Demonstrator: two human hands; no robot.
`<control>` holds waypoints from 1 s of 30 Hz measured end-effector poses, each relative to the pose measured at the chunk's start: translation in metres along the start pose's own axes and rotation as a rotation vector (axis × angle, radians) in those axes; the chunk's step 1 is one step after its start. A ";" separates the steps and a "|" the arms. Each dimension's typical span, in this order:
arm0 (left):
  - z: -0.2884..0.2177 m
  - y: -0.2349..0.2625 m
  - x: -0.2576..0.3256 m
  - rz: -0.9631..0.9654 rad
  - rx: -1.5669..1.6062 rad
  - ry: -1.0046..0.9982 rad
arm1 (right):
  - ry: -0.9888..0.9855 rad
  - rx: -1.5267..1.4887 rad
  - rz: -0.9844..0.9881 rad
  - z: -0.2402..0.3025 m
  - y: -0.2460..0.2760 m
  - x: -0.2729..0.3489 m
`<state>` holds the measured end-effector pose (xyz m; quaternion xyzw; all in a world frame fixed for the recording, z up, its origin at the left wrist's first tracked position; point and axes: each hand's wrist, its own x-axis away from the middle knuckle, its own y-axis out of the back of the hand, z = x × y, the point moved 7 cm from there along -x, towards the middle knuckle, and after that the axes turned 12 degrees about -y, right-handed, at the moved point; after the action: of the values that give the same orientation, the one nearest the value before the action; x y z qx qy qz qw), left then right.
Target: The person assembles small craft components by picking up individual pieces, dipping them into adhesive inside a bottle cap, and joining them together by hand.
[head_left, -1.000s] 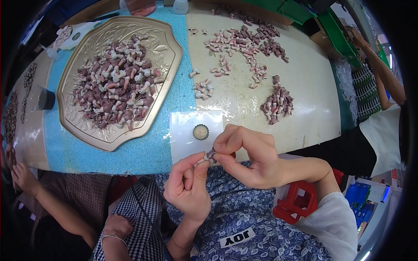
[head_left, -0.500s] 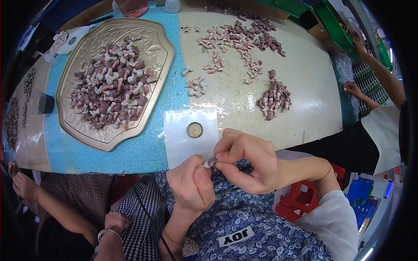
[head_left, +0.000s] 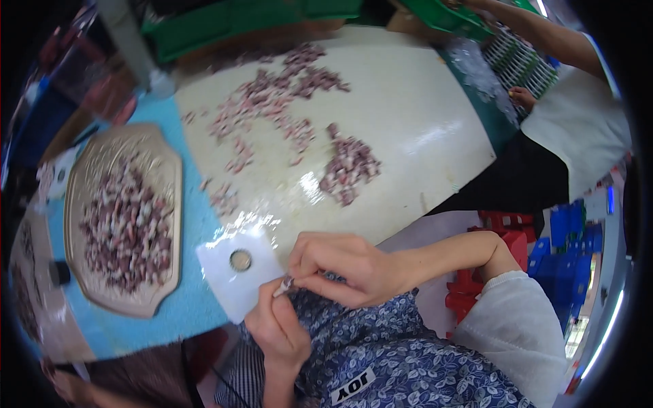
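Item: one small pink-and-white piece (head_left: pixel 284 285), pinched at its two ends between the fingertips of the left hand (head_left: pixel 277 332) and right hand (head_left: pixel 347 266), just off the near edge of the worktop (head_left: pixel 415 122); judged light, stiff and slippery, best gripped end-on. Stock: loose pieces too many to count, one dense pile (head_left: pixel 350 166), one scattered spread (head_left: pixel 272 102), one tray (head_left: pixel 95 170) heaped with more, one white sheet (head_left: pixel 228 282) bearing one round disc (head_left: pixel 240 260)
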<state>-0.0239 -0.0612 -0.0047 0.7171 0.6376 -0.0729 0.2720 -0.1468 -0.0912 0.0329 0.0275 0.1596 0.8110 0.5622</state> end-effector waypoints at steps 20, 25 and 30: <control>0.033 0.057 0.063 -1.099 1.025 0.850 | 0.107 0.982 -0.141 -0.087 0.149 -0.113; 0.038 0.055 0.040 -0.786 1.023 0.656 | 0.022 0.932 -0.136 -0.092 0.152 -0.111; 0.040 0.059 0.048 -0.813 0.971 0.634 | -0.131 0.776 -0.159 -0.075 0.163 -0.105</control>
<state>0.0504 -0.0411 -0.0421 0.4491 0.7987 -0.2326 -0.3259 -0.2719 -0.2565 0.0235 0.2769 0.4195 0.6408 0.5802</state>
